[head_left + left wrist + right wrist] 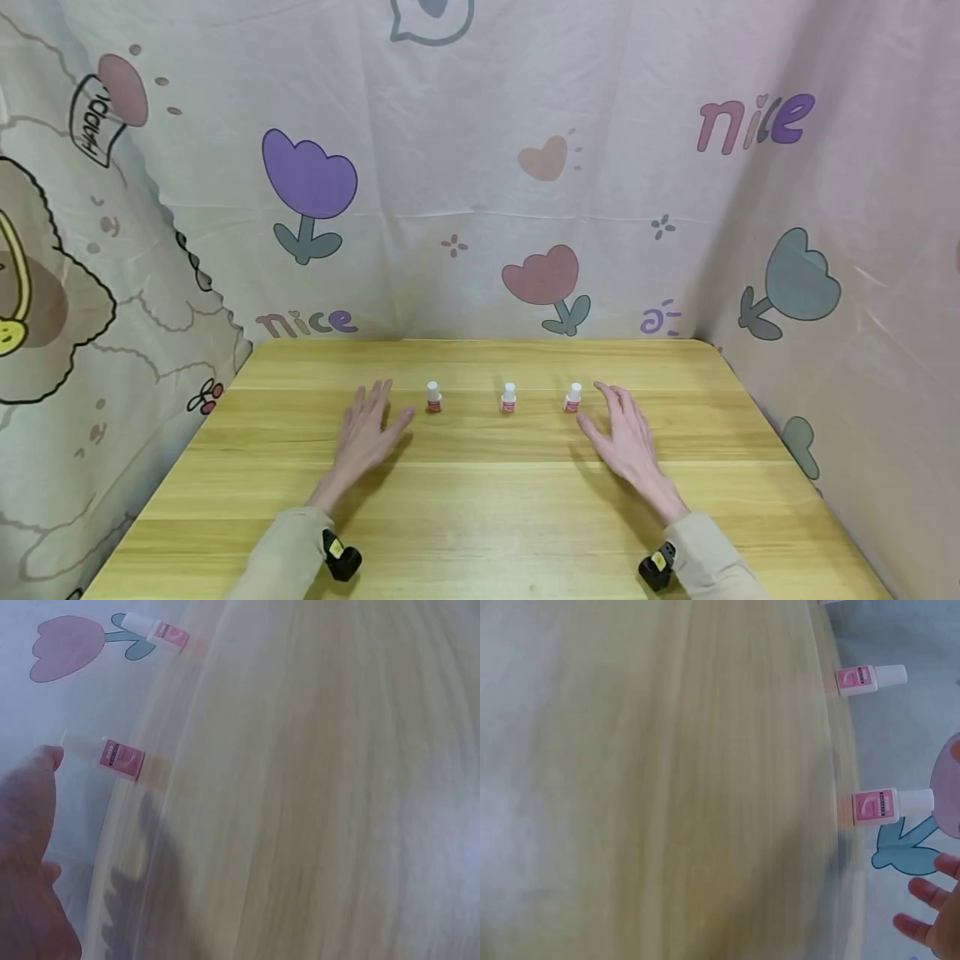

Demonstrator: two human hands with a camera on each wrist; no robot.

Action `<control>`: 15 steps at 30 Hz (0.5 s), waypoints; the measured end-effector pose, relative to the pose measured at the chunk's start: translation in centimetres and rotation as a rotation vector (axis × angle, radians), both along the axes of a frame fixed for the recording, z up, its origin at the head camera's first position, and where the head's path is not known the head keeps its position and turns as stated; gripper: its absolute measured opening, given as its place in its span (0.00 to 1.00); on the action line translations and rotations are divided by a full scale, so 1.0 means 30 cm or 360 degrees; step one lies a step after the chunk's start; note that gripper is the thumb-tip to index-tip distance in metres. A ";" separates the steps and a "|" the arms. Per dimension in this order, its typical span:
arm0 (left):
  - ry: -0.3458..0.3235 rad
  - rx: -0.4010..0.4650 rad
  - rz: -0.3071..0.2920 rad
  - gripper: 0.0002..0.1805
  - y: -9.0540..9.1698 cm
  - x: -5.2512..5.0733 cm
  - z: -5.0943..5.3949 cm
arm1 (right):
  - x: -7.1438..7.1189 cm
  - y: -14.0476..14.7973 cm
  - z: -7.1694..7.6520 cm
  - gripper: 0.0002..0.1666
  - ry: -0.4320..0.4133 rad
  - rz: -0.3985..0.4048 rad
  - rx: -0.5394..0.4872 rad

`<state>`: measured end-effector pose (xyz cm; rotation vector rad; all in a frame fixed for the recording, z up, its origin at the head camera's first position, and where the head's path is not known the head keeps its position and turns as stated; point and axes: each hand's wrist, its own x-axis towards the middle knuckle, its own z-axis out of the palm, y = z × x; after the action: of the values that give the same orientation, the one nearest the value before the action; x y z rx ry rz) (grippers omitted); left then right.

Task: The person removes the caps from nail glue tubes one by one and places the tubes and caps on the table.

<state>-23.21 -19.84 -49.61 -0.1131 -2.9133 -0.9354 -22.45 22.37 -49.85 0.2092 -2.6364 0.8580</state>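
Three small white bottles with pink labels and white caps stand upright in a row across the table. My left hand (367, 433) is spread just left of the left bottle (434, 397), its thumb pointing toward it without touching. The middle bottle (509, 398) stands apart from both hands. Beside the right bottle (573, 398) is my right hand (626, 437), fingers extended and holding nothing. In the left wrist view, the thumb (34, 795) appears close to the nearer bottle's cap. The right wrist view catches only some fingertips (928, 892) at its edge, near a bottle (876, 806).
The wooden table (480, 508) ends at the back against a printed curtain (450, 167) with flowers and words. More printed cloth hangs along the left and right sides. A small black device (342, 557) is strapped at each wrist, over beige sleeves.
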 end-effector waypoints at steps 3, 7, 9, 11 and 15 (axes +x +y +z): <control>0.0002 0.0153 -0.0027 0.46 0.005 -0.005 -0.006 | 0.000 -0.006 0.001 0.36 0.0069 0.0025 -0.0084; -0.0066 0.0357 -0.0042 0.47 0.012 -0.013 -0.011 | 0.001 -0.013 0.001 0.29 0.0136 0.0077 -0.0226; -0.0088 0.0455 -0.0054 0.48 0.015 -0.020 -0.014 | 0.003 -0.016 0.001 0.27 0.0142 0.0123 -0.0312; -0.0088 0.0542 -0.0058 0.48 0.022 -0.027 -0.015 | 0.005 -0.019 -0.001 0.25 0.0135 0.0186 -0.0407; -0.0059 0.0701 -0.0072 0.47 0.037 -0.044 -0.021 | 0.006 -0.027 -0.009 0.23 0.0090 0.0271 -0.0604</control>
<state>-24.52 -18.74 -50.24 -0.1336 -2.6655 -1.5704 -22.27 21.57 -50.11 0.3536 -2.3712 1.3651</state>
